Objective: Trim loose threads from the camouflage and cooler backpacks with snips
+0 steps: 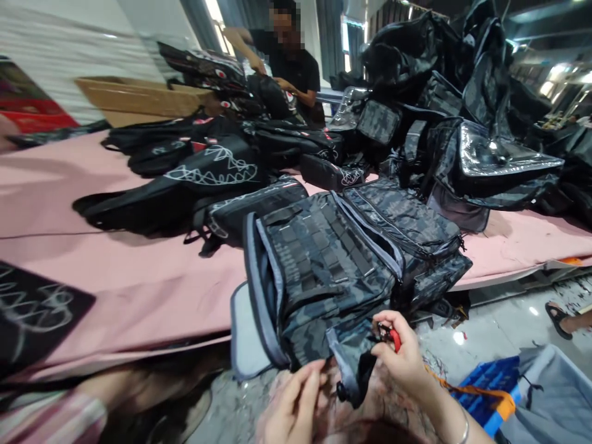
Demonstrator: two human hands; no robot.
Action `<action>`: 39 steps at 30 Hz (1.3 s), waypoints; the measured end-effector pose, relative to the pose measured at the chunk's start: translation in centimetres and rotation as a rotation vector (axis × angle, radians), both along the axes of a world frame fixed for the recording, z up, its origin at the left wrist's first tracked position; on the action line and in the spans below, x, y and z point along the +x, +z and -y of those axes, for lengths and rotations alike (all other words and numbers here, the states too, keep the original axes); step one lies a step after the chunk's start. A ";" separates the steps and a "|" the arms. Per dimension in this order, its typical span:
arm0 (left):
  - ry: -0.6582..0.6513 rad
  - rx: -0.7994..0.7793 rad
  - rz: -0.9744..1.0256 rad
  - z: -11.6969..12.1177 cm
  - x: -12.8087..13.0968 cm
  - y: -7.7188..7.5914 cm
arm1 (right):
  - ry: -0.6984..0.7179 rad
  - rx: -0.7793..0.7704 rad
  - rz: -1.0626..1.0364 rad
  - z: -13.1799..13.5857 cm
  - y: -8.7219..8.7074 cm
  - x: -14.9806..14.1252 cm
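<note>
A dark camouflage backpack lies at the pink table's front edge, its zipped compartments partly open. A small flap or pocket with grey lining hangs from its near side. My right hand is closed around thread snips with a red handle, right at this flap. To the left of the flap, my left hand has thumb and fingers pinched together close to the backpack's lower edge. What lies between those fingertips is too small to make out.
Black bags with white scribble prints cover the pink table. Camouflage bags are piled at right. A co-worker handles a bag behind the table; a striped sleeve shows lower left. A blue crate stands lower right.
</note>
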State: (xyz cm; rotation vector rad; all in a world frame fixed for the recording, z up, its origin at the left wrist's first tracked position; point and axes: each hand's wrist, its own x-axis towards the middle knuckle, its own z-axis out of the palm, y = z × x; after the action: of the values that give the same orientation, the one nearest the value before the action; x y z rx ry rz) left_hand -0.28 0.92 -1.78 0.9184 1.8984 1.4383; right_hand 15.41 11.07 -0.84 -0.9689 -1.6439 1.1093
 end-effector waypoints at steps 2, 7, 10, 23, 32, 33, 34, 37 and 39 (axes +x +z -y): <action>-0.012 0.008 0.027 -0.3 0.4 -1.0 | 0.049 0.084 0.134 0.7 0.7 -1.2; 0.188 0.233 -0.530 -1.4 0.5 -1.8 | 0.111 0.323 0.397 1.6 2.0 -2.6; 0.203 0.350 -0.888 -2.4 0.0 -1.8 | 0.102 0.371 0.440 1.6 2.3 -2.5; 0.240 0.227 -0.121 -3.0 0.7 0.9 | 0.083 0.621 0.502 0.2 3.6 -1.2; 0.208 0.201 0.122 -3.0 0.7 2.3 | 0.122 0.855 0.702 -0.8 4.2 -1.7; 0.205 0.200 0.124 -3.0 0.7 2.3 | 0.127 0.865 0.714 -0.9 4.3 -1.7; 0.203 0.200 0.125 -3.0 0.7 2.3 | 0.129 0.876 0.725 -0.9 4.5 -1.8; 0.195 0.198 0.123 -3.1 0.6 2.2 | 0.129 0.893 0.736 -1.0 4.8 -2.0; 0.189 0.192 0.130 -3.1 0.5 2.2 | 0.133 0.896 0.732 -1.2 4.9 -2.1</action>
State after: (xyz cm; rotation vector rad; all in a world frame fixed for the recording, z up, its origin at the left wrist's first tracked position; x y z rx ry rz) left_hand 0.21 4.00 0.40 0.7255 1.8137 1.7730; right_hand 13.28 12.23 4.08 -0.6692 -2.4771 -0.0371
